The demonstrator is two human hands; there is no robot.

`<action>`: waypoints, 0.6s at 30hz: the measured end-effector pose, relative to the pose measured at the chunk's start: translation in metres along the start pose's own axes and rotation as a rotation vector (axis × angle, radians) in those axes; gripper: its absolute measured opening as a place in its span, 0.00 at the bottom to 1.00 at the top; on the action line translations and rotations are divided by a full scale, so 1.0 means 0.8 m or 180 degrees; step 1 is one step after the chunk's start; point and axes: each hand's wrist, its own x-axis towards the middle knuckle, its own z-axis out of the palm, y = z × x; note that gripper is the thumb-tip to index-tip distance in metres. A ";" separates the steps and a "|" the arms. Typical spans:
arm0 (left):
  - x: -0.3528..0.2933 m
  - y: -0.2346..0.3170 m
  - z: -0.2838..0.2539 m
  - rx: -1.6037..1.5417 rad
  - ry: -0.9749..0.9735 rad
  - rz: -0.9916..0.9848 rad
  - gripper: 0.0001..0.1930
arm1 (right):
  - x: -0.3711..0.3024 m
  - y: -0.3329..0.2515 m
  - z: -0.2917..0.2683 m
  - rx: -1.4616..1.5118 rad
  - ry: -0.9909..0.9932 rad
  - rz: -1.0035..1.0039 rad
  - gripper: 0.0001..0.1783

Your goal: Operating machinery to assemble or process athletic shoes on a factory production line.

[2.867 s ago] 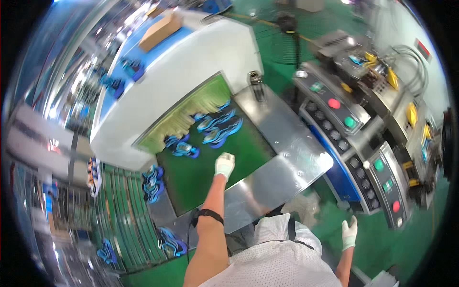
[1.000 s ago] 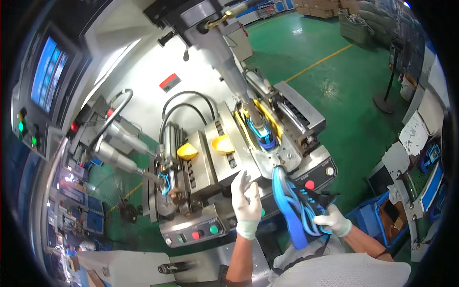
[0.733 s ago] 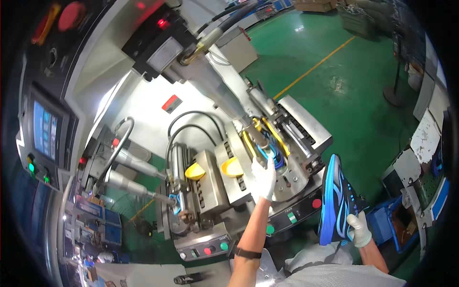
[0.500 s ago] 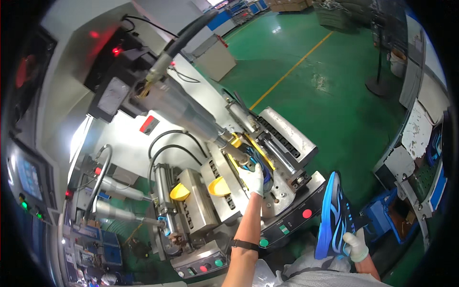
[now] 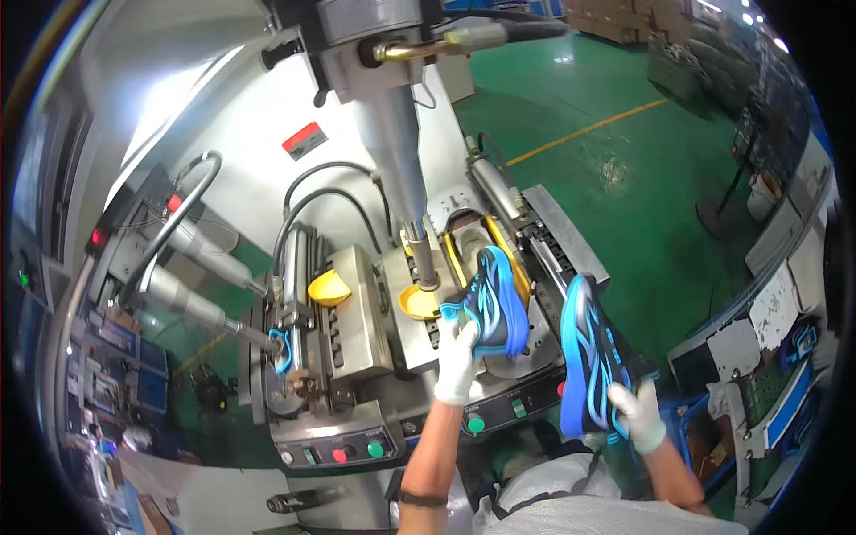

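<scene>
My left hand, in a white glove, grips a blue and black sports shoe by its collar end. That shoe is tilted above the right station of a metal shoe press, in front of a cavity lined with yellow strips. Beside it on the right, a second sports shoe of the same colours stands toe up. My gloved right hand is closed around its lower end, thumb on the upper. A steel press column comes down just left of the first shoe.
Yellow pads sit on the press's steel blocks. A control panel with coloured buttons runs along its front edge. At the left stands another press arm with a hose. A rack holding blue parts is at the far right.
My left hand has lifted the first shoe out of the press, toward me. The press column now stands farther from it. My right hand has raised the second shoe slightly, and the view has shifted.
</scene>
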 end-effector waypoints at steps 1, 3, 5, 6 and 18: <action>-0.067 0.033 -0.003 -0.0144 0.0251 -0.0135 0.25 | 0.030 -0.001 0.012 -0.0015 -0.0236 -0.0182 0.34; -0.144 0.025 -0.065 -0.0001 -0.0020 0.0152 0.33 | 0.092 -0.067 0.083 0.0230 -0.0823 0.0838 0.28; -0.219 0.017 -0.094 -0.0236 -0.0020 0.0197 0.36 | 0.206 -0.042 0.098 -0.0063 -0.1384 0.1042 0.20; -0.257 0.023 -0.108 0.0029 0.0001 0.0130 0.38 | 0.262 -0.030 0.117 -0.0398 -0.1460 0.1185 0.17; -0.577 -0.099 -0.193 0.1897 0.2917 -0.0924 0.28 | 0.435 0.170 0.283 -0.3877 -0.0618 -0.1084 0.25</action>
